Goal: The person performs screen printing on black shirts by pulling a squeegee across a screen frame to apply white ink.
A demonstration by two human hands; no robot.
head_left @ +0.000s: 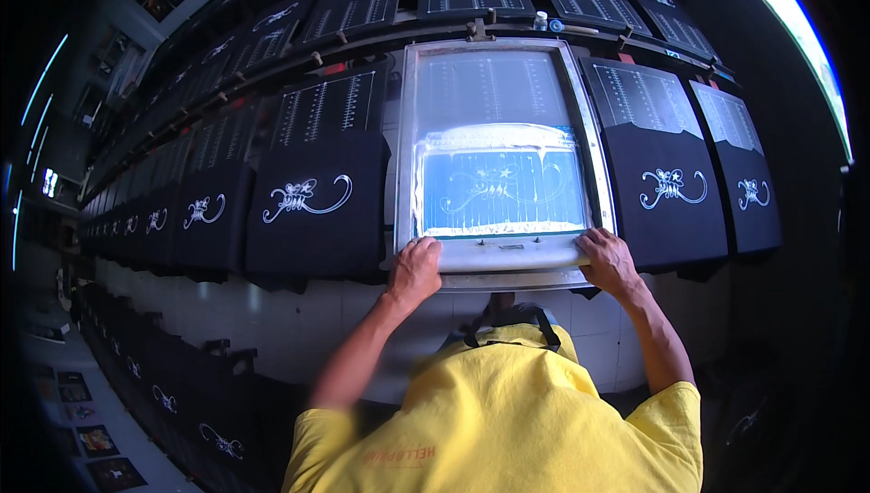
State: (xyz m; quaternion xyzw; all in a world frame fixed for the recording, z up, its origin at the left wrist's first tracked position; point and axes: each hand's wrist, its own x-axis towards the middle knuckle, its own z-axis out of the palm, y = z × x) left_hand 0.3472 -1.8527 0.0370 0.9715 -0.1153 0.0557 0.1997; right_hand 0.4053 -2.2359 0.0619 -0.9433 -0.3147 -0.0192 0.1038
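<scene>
Starting at left: black printed shirt point(317, 226), laid flat just beside the screen-printing frame point(507, 257), with white scroll print point(294, 197) exposed. Liable to smear if brushed by a frame edge. Next, left hand point(417, 266), with fingers curled and clamped over the frame's lower left corner. Cannot tell the grip beneath. At centre, same frame, between neighbouring shirts, with hinge clamp point(478, 30) at the far edge. Cannot tell whether raised or seated. Could misregister or ghost through uneven lifting or play in the clamp. White ink point(498, 138), banked at both ends of the blue stencil area point(507, 185). Could run over the near rail through steep tilting. Then right hand point(609, 262), with fingers clamped over the lower right corner. Could pick up ink by slipping inward. Beyond, second printed shirt point(671, 207), exposed to the same smearing.
</scene>
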